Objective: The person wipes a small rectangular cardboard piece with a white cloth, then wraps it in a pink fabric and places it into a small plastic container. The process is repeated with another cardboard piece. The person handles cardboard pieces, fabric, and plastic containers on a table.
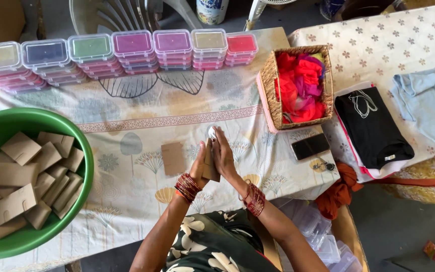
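A green tub [84,151] of folded brown cardboard pieces [26,176] is sitting well to the left of the grip on the desk [142,116]. Beyond the grip, a row of stacked clear boxes [117,53] with coloured contents is lining the far edge. A woven basket [270,88] of red and pink cloth [300,88] is standing up and to the right, with a dark phone [310,146] lying just below it. Farther right, a folded black garment [373,126] and a pale blue one [429,103] are lying.
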